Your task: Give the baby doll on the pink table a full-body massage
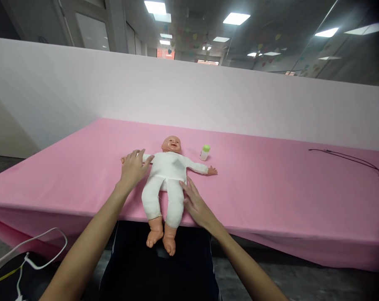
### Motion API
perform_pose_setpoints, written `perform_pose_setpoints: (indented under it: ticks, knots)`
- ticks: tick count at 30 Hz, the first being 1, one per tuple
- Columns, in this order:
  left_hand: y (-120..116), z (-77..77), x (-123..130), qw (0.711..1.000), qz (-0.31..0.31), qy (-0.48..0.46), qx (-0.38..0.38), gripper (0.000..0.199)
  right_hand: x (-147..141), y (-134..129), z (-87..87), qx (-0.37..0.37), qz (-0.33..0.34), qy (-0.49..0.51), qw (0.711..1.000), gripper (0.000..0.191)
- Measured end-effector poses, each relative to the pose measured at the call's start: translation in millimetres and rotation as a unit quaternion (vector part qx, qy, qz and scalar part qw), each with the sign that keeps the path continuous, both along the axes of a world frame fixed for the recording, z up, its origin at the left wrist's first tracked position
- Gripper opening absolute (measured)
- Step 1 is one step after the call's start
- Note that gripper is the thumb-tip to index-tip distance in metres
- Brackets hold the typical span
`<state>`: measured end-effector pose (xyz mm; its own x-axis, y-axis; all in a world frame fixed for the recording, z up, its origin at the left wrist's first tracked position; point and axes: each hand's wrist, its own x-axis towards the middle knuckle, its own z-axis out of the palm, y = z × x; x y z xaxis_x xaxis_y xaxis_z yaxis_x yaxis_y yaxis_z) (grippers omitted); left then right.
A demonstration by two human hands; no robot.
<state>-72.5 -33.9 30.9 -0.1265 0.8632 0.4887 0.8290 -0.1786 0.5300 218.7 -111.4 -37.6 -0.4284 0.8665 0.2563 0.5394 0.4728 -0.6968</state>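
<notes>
A baby doll (169, 167) with a white cloth body lies on its back on the pink-covered table (255, 188). Its head points away from me, its arms are spread, and its feet hang past the front edge. My left hand (134, 168) is over the doll's arm at the left, fingers apart, holding nothing. Beside the doll's leg on the right is my right hand (196, 202), its fingers spread and near or touching the hip and thigh. A small white bottle with a green cap (204, 152) stands beyond the doll's outstretched arm on the right.
A thin black cord (349, 158) lies on the table at the far right. Behind the table runs a white partition (189, 98). White cables (35, 265) and a dark round surface are at the lower left, below table height.
</notes>
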Motion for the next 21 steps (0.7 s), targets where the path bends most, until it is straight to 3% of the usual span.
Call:
perform_pose_setpoints:
  ticks: [2, 5, 7, 10, 14, 21]
  knots:
    - [25.1, -8.3, -10.4, 0.997, 0.023, 0.050, -0.052, 0.055, -0.4, -8.5, 0.2, 0.017, 0.004, -0.017, 1.000, 0.079]
    - [47.6, -24.2, -29.1, 0.982, -0.012, 0.128, -0.137, 0.045, -6.0, -22.3, 0.2, 0.046, 0.021, -0.039, 0.998, 0.087]
    - [54.0, -32.3, -39.9, 0.974, -0.034, 0.163, -0.153, 0.040, -9.8, -27.3, -1.9, 0.062, 0.043, -0.038, 0.996, 0.085]
    - [56.1, -38.5, -50.4, 0.972, 0.010, 0.184, -0.144, 0.041, -10.3, -24.1, -6.1, 0.049, 0.040, -0.008, 0.998, 0.079]
    - [55.4, -42.8, -58.2, 0.971, 0.050, 0.184, -0.144, 0.046, -5.9, -13.7, -3.9, -0.003, -0.025, 0.014, 1.000, 0.073]
    - [55.0, -43.8, -67.9, 0.982, 0.101, 0.083, -0.135, 0.040, -12.8, -27.0, 15.9, -0.016, 0.098, -0.008, 0.995, 0.082]
